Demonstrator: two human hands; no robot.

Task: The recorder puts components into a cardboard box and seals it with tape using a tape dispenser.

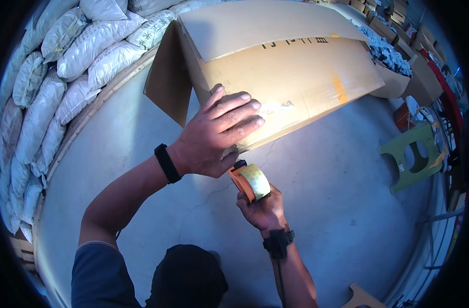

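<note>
A large brown cardboard box [301, 84] lies in front of me, one flap [167, 77] hanging out at its left end and another panel [270, 23] along its top. My left hand [214, 133] rests on the near left corner of the box, palm down with fingers spread. Just below that corner, my right hand [265, 208] grips an orange tape dispenser [242, 183] loaded with a roll of pale yellowish tape [257, 180]. The dispenser's dark front end is close to my left thumb and the box edge; whether tape is stuck to the cardboard I cannot tell.
Stacked white woven sacks [96, 51] line the left side. A green plastic stool [414, 154] lies tipped at the right, near an orange-and-white bucket [408, 113]. More cartons and a heap of bluish pieces [386, 51] fill the far right. Grey floor [316, 226] spreads beneath.
</note>
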